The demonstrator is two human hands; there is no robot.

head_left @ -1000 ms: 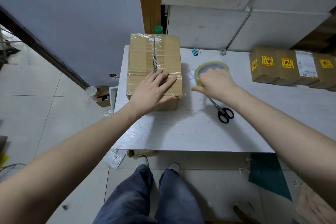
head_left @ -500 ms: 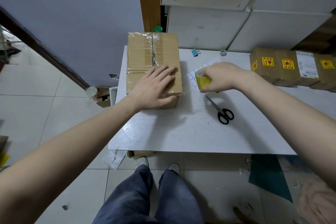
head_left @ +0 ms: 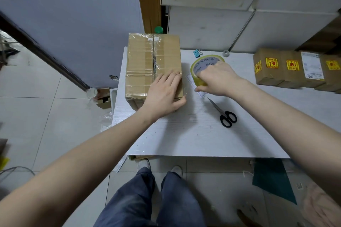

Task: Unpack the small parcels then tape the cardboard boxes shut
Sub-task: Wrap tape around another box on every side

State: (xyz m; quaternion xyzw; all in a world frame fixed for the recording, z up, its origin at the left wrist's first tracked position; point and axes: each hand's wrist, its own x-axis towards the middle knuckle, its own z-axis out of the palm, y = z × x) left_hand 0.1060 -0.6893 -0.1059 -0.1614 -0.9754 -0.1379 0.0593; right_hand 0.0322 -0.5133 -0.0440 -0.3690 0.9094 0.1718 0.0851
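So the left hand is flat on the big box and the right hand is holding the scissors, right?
Not quite. The left hand does lie flat on the big box, but the right hand grips the roll of tape, not the scissors. The head view shows the scissors lying untouched on the table, nearer the person than the tape.

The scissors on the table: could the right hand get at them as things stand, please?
Probably yes, once it lets go: the scissors lie in the open just near of the right hand, but that hand is gripping the tape roll.
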